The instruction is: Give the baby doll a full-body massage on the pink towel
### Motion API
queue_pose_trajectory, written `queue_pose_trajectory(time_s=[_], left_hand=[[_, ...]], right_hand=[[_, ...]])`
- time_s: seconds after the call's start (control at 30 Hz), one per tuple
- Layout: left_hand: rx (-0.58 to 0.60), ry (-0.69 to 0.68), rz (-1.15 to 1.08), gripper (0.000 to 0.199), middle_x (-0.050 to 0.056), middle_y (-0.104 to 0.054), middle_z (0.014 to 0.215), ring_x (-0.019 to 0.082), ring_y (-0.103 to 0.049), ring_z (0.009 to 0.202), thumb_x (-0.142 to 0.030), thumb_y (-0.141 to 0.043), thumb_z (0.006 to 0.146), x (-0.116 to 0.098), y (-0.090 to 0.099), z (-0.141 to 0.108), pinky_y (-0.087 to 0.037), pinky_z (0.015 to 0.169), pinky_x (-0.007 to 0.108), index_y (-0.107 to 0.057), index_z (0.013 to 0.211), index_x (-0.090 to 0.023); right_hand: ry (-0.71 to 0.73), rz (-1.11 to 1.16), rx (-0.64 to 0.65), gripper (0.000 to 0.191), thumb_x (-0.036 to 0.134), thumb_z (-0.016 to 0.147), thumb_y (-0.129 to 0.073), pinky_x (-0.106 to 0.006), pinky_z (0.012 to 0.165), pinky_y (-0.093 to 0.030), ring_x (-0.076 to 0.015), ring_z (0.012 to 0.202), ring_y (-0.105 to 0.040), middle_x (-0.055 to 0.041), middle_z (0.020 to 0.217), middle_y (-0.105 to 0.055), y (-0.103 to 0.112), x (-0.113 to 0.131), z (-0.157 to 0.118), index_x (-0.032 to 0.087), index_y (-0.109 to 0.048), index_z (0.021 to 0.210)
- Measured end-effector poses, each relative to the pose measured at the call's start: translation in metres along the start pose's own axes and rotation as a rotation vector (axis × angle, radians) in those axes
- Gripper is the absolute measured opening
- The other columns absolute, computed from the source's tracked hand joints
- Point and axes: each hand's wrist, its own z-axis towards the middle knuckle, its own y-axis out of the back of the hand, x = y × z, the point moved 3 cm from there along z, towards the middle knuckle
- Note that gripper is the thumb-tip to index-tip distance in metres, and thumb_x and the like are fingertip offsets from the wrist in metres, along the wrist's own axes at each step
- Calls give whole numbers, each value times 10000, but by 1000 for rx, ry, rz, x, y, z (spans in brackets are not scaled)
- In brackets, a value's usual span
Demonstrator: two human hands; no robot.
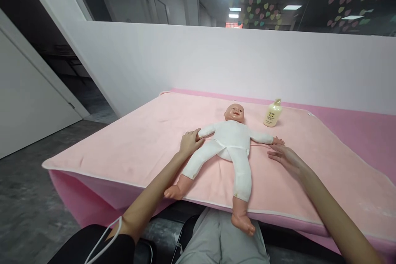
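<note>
A baby doll (pixel 232 136) with a white cloth body lies on its back, face up, arms spread and feet toward me, on a peach-pink blanket (pixel 130 140). My left hand (pixel 190 143) is closed around the doll's hand at the left, which is mostly hidden beneath my fingers. At the doll's other hand (pixel 278 141) is my right hand (pixel 287 159), its fingers stretched and apart, palm turned inward. Whether its fingertips touch the doll there I cannot tell. The doll's feet reach the table's front edge, one hanging over it.
A pale yellow pump bottle (pixel 272 114) stands beside the doll's head, toward the back right. Behind the table rises a white wall (pixel 198 57) topped by dark glass. My legs (pixel 222 235) are below the front edge. A white door (pixel 31 90) is at the left.
</note>
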Motion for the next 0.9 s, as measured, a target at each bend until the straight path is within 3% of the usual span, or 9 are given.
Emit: queue_pose_trajectory(time_s=[0.2,0.33,0.4,0.47,0.57,0.63,0.7,0.8,0.9], left_hand=[[-13,-33,25,464,79,-643,1005,249,-556,936,-394,-493,773,2,-2,2,-382,786,325,-533,1192,-197],[-17,-28,-10,468,82,-648,994,252,-561,929,-395,-501,761,4,-1,0,-387,770,314,-541,1184,-199],[-27,-32,-24,456,87,-652,976,260,-563,930,-392,-510,753,4,0,-1,-388,762,312,-555,1165,-202],[-41,-42,-35,441,93,-653,959,267,-565,925,-387,-520,746,3,0,-2,-388,757,314,-569,1143,-201],[-69,-51,-50,433,99,-651,966,274,-563,914,-383,-519,746,3,0,-1,-387,762,326,-575,1132,-196],[-83,-56,-58,439,104,-647,985,279,-559,913,-384,-512,749,3,-1,0,-387,771,340,-570,1138,-191],[-86,-62,-77,442,104,-643,1001,278,-559,915,-380,-505,751,4,-3,1,-390,782,347,-563,1145,-188],[-69,-60,-154,486,97,-635,1021,267,-563,931,-383,-510,749,6,-4,2,-401,794,343,-518,1193,-186],[-46,11,-270,589,95,-627,979,254,-576,888,-424,-509,753,9,-4,6,-424,762,344,-412,1275,-167]], right_hand=[[62,50,24,197,183,709,-641,-283,751,-575,-136,749,-637,-11,914,-616,-7,-2,29,217,-579,893],[37,114,-103,45,188,750,-562,-226,755,-547,-120,749,-627,-21,817,-619,-30,9,34,210,-548,787],[37,94,-142,55,218,760,-544,-223,701,-541,-122,731,-623,-31,803,-621,-43,10,12,206,-538,813],[95,-27,-29,225,301,748,-575,-251,611,-531,-147,704,-624,-40,830,-636,-60,2,-27,206,-534,947],[269,-457,51,393,446,767,-531,-256,492,-465,-153,554,-577,-9,702,-621,-80,-26,-102,210,-529,1081],[324,-801,-34,433,489,756,-538,-266,517,-460,-184,597,-601,-8,672,-625,-90,-52,-146,233,-558,1105],[422,-969,-188,544,516,743,-543,-279,544,-468,-226,722,-634,-53,810,-658,-99,-71,-176,227,-520,1203],[443,-1044,-254,571,477,786,-485,-281,535,-471,-230,736,-645,-92,938,-660,-111,-85,-187,185,-465,1276],[429,-1062,-221,583,397,800,-454,-271,481,-448,-198,594,-618,-62,835,-649,-119,-83,-179,184,-406,1341]])
